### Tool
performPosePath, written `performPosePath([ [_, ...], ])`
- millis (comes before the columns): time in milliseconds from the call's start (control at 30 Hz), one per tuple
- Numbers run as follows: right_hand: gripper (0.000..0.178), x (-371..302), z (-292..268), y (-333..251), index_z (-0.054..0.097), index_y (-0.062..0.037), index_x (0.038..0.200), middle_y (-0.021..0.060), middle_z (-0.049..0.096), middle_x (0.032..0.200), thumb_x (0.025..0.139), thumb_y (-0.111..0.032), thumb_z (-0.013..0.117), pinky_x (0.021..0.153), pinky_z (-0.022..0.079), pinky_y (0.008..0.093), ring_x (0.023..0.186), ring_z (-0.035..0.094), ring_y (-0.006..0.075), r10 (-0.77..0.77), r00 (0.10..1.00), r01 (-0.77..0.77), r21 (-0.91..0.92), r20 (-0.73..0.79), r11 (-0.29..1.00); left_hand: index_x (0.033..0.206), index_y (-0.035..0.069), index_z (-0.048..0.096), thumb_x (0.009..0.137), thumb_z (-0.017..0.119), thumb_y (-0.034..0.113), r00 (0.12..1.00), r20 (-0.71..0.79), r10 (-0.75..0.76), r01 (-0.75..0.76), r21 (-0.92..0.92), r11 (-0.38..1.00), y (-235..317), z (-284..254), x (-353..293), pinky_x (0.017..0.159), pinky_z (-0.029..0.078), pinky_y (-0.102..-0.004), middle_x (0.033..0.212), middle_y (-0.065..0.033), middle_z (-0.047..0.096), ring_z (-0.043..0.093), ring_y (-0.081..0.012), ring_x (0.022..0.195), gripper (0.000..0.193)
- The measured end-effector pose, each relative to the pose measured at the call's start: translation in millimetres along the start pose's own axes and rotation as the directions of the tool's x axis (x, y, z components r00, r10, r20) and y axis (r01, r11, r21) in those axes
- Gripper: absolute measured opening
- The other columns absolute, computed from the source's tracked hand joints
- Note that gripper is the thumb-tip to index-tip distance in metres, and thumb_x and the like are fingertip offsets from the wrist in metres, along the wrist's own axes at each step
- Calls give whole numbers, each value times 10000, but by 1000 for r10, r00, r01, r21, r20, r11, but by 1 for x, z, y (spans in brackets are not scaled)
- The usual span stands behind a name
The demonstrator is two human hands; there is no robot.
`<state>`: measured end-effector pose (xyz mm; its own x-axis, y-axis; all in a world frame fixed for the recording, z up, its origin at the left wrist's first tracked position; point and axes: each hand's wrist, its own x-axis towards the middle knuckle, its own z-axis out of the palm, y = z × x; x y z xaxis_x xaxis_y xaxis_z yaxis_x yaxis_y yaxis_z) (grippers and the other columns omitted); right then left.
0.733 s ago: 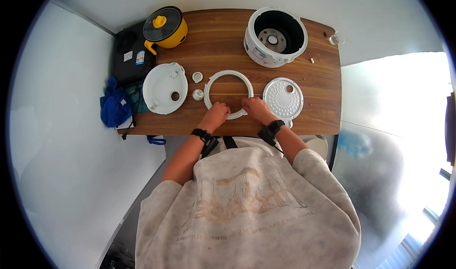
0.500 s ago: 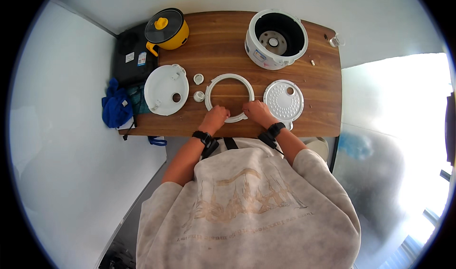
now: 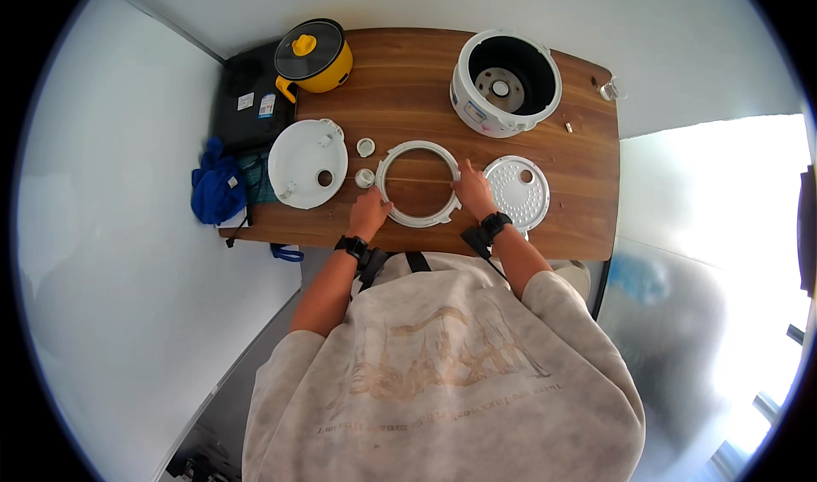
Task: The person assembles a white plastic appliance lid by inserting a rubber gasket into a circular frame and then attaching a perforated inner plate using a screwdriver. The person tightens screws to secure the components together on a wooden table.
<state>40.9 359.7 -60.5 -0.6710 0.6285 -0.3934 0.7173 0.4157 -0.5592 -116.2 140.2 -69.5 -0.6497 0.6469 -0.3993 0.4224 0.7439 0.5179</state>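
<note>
A white plastic ring (image 3: pixel 417 145) with small tabs on its outer edge lies flat on the table near me. At its lower left rim, my left hand (image 3: pixel 369 215) is closed, fingers pinching the band. My right hand (image 3: pixel 474 191) grips the ring's right side, thumb on the inner side. Just right of that hand lies a round white perforated plate (image 3: pixel 517 191) with one larger hole. Two small white caps (image 3: pixel 366 148) sit left of the ring, the nearer one close beside it. Farther left is a white round cover (image 3: pixel 294 163) with a hole in it.
At the back right stands a white cooker body (image 3: pixel 481 118) with a dark hollow inside. A yellow pot (image 3: pixel 328 75) with a dark lid is at the back left, beside a black case (image 3: pixel 242 125) and blue cloth (image 3: pixel 217 194). A clear cup (image 3: pixel 609 91) stands at the far right corner.
My hands have moved apart, from the ring's near edge to its left and right sides. The ring looks turned a little. The whole view has shifted slightly.
</note>
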Motion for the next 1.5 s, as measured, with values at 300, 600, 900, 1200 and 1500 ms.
performPosePath([
  [300, 351, 10, 10, 21, 485, -1, 1111, 236, 674, 926, 837, -117, 672, 696, 548, 480, 760, 680, 396, -116, 993, 117, 67, -18, 991, 844, 29, 506, 908, 639, 104, 975, 120, -185, 215, -331, 919, 2, 1, 5, 466, 554, -307, 736, -93, 669, 687, -148, 607, 166],
  [600, 217, 20, 3, 18, 513, -1, 1000, 199, 676, 772, 833, -66, 635, 583, 560, 415, 583, 692, 318, 1, 994, -24, 201, 111, 979, 833, 39, 518, 923, 592, 104, 979, 121, -162, 196, -378, 905, -3, 2, 5, 479, 534, -337, 723, -125, 681, 681, -210, 569, 133],
  [900, 240, 4, -8, 15, 576, -27, 999, 161, 685, 777, 838, -178, 670, 695, 540, 470, 721, 677, 366, -156, 987, 154, -55, -34, 986, 849, 42, 463, 848, 704, 117, 992, 109, -65, 108, -451, 886, -20, 8, 3, 471, 506, -319, 701, -89, 647, 662, -167, 579, 253],
  [1200, 323, -48, -102, 101, 616, -88, 1087, 228, 691, 1012, 856, -314, 619, 851, 505, 515, 982, 642, 430, 313, 891, -351, -61, -328, 935, 891, 66, 430, 828, 726, 145, 998, 50, -41, 54, -301, 952, -26, 24, 7, 477, 497, -296, 724, -79, 647, 629, -141, 582, 313],
  [1500, 413, -66, -86, 173, 615, -12, 1073, 241, 692, 1023, 832, -344, 660, 855, 533, 471, 1019, 664, 383, 529, 839, -513, 143, -126, 847, 918, 61, 465, 821, 725, 200, 994, 71, -88, 109, -386, 916, -22, 23, 0, 602, 534, -375, 753, -109, 665, 691, -238, 667, 311],
])
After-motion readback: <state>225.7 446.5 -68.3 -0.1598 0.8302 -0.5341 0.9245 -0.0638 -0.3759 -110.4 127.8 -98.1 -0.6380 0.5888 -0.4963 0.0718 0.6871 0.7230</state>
